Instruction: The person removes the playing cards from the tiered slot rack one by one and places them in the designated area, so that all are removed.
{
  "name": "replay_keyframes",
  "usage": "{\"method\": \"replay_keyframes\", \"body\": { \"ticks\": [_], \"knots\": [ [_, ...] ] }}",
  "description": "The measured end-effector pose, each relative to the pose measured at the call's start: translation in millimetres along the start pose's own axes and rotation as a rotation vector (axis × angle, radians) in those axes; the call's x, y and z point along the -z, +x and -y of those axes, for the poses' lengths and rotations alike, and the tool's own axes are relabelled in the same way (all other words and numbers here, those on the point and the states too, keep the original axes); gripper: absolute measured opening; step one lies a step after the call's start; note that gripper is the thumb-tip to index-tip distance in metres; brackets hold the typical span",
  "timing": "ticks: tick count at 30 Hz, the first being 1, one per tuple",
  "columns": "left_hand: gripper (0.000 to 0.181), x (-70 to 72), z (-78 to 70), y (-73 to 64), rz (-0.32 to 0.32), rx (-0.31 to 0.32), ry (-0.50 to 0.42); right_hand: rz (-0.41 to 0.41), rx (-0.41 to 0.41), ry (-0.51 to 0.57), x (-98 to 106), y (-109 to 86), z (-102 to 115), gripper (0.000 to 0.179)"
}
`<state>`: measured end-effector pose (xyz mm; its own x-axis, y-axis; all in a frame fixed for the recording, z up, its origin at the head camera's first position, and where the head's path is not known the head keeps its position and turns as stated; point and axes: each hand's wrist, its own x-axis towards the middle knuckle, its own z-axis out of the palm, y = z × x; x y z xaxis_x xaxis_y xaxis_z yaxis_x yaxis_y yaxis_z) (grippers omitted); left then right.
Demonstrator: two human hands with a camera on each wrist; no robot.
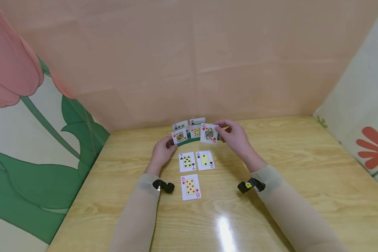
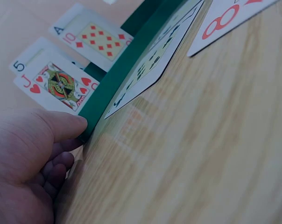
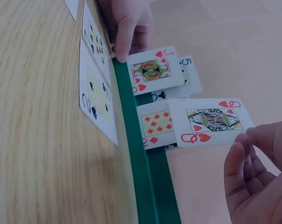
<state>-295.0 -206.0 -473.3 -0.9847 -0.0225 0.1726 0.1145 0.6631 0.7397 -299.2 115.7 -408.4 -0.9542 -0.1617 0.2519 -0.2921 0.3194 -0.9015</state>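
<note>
My right hand pinches the queen of hearts by its right edge, between thumb and fingers. In the right wrist view that queen is held up and overlaps part of the ten of diamonds. My left hand grips the left end of a curved green card holder, thumb in front and fingers behind. Upright in the holder stand the jack of hearts and the ten in front, with a five of clubs and a black ace behind them.
Flat on the wooden table, in front of the holder, lie a seven of clubs, a black two and, nearer, an eight of diamonds. A pinkish wall covering rises behind the table, with flower-printed panels at both sides.
</note>
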Motion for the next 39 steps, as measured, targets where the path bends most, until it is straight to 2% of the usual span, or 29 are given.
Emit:
{"method": "replay_keyframes", "body": {
  "ticks": [7, 13, 22, 29, 39],
  "knots": [
    [0.033, -4.8, -3.1, 3.2, -0.001, -0.003, 0.003, 0.054, 0.031, -0.025, 3, -9.0, 7, 0.024],
    [0.033, -7.4, -2.8, 5.0, -0.005, -0.010, -0.006, 0.117, 0.014, -0.057, 3, -16.8, 7, 0.020],
    [0.034, -7.9, -4.0, 4.8, 0.002, -0.002, -0.007, 0.253, -0.020, -0.041, 4, -27.9, 2, 0.019],
    [0.032, -7.0, -6.0, 4.8, 0.007, 0.001, -0.020, 0.334, -0.011, -0.068, 7, -36.4, 1, 0.017],
    [0.034, -6.9, -4.7, 5.5, 0.009, 0.001, -0.015, 0.451, -0.052, -0.043, 10, -45.2, -6, 0.014]
  ]
}}
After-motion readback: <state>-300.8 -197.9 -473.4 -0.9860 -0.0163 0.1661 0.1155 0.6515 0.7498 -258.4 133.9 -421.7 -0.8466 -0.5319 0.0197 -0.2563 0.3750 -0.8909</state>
